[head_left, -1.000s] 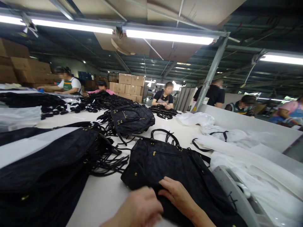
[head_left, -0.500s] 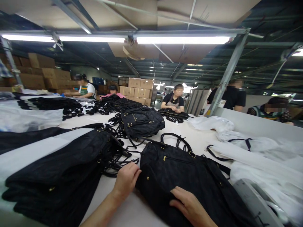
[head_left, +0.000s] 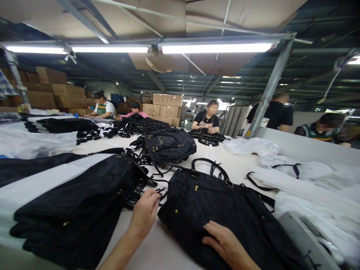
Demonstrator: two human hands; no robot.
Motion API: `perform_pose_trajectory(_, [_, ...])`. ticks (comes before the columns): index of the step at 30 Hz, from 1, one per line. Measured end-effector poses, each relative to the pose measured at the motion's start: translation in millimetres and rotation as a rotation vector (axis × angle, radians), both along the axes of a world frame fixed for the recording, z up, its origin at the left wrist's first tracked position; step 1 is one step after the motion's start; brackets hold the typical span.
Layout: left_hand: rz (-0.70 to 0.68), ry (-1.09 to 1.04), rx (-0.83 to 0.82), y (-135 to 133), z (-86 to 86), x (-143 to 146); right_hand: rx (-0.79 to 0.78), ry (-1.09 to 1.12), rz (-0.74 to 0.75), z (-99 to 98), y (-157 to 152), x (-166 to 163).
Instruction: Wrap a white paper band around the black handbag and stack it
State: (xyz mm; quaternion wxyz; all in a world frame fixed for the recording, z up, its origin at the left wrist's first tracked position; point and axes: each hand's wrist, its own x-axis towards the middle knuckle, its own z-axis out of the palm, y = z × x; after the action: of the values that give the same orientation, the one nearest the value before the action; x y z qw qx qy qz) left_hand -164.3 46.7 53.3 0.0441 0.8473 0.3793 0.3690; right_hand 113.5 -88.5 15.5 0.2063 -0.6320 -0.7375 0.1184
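My right hand point(head_left: 225, 243) lies flat and open on the quilted black bag point(head_left: 225, 202); my left hand point(head_left: 146, 213), loosely open, touches its corner.

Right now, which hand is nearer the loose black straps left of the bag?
Left. The left hand has its fingertips at the loose black straps; the right hand lies flat on the black bag, farther right.

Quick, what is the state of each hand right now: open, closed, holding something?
Left hand: open, fingertips at the left edge of the black bag, holding nothing.
Right hand: open, flat on the same bag.
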Motion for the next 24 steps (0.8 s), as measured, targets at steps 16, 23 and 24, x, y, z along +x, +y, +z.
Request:
perform_pose_trajectory(16, [0.130,0.371,0.303,0.9,10.8,32.8,0.002,-0.012,0.004,0.7,-0.8,-1.3])
perform_pose_trajectory(23, [0.326,0.295,0.198,19.1,21.5,-10.4,-0.014,0.001,-0.001,-5.9,1.0,0.9])
perform_pose_trajectory(24, [0.243,0.266,0.182,12.6,22.7,-10.7,-0.012,0.004,-0.001,-6.7,1.2,1.1])
